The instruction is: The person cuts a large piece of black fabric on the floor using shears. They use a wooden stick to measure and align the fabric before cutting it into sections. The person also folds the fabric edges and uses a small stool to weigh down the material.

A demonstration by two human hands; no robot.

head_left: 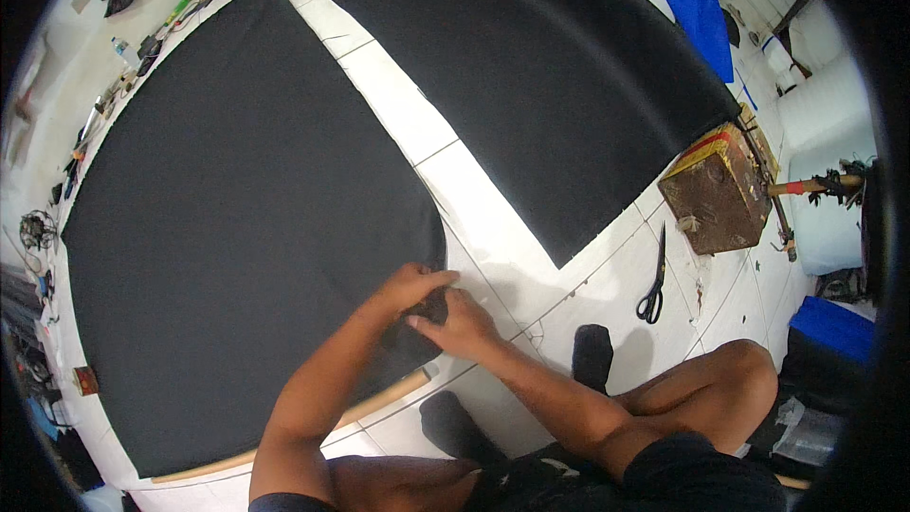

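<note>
A large black fabric sheet [246, 209] lies flat on the floor to the left and in front of me. At its right edge, near its near corner, my left hand [413, 288] grips the cloth between bent fingers. Beside it my right hand [463, 326] is closed on the same edge, its thumb toward the left hand. A small fold of fabric bunches up between the two hands. The fingertips are partly hidden. Along the sheet's near side a pale wooden stick [379, 400] shows, partly behind my left forearm.
A second black fabric sheet [531, 95] lies beyond a strip of white tiles [403, 118]. Black scissors [652, 294] lie on the floor at right, near a worn brown box [720, 194]. Blue sheeting [687, 0] is at far right; clutter lines the left wall. My feet are close by.
</note>
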